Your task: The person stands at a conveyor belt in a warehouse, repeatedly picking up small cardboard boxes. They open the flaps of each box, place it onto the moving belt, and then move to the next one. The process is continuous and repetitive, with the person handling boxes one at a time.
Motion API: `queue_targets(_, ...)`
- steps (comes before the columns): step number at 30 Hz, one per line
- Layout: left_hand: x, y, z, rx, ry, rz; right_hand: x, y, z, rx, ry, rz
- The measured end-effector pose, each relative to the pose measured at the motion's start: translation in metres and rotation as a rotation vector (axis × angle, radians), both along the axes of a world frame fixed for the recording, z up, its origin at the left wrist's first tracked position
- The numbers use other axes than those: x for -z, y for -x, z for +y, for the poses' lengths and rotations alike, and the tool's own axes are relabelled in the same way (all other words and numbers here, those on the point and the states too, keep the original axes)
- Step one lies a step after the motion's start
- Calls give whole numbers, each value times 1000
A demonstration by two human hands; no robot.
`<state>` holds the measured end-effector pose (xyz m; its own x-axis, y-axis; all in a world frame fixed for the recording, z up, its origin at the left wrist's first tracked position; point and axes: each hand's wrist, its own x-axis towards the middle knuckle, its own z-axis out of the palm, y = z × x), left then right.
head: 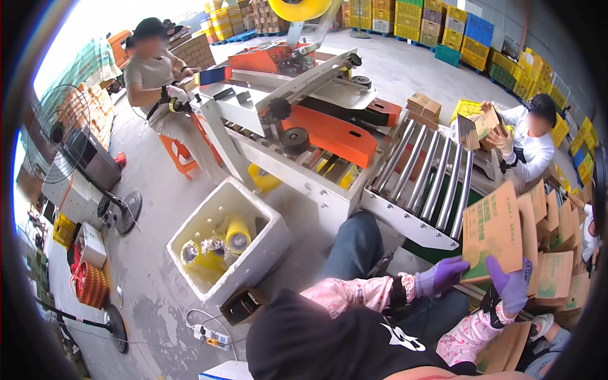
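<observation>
Both my hands wear purple-and-grey gloves. Between them I hold a cardboard box (491, 232) with green print, tilted upright beside the end of the roller conveyor (422, 175). My left hand (441, 276) grips its lower left corner. At the bottom edge, my right hand (510, 280) has its thumb on the near face; its other fingers are partly hidden. More cardboard boxes (553, 273) stand close together just right of the held one. The rollers lead away to a carton sealing machine (327, 135) with orange side panels.
A white foam box (228, 242) with tape rolls stands on the floor at left, near a power strip (212, 336) and cables. One co-worker (159, 90) sits beyond the machine; another (527, 137) holds a carton beyond the rollers. A standing fan (59, 133) is far left.
</observation>
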<state>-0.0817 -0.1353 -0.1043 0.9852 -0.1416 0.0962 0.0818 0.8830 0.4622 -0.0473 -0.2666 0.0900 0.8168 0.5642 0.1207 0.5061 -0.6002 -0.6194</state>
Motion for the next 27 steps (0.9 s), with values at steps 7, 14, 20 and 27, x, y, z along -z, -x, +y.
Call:
queue_targets(7, -33, -8, 143, -748, -1284, -22, 81, -116, 100, -506, -4, -388)
queue_targets(14, -121, -12, 225, -1169, -1377, -92, 70, -134, 121, -697, -438, 135)
queue_targets(20, -123, -65, 231, -1229, -1805, -61, 54, -132, 139, -184, -186, -988)
queue_targets(27, -101, -59, 234, -562, -766, -150, 97, -114, 140, 12, -698, -717)
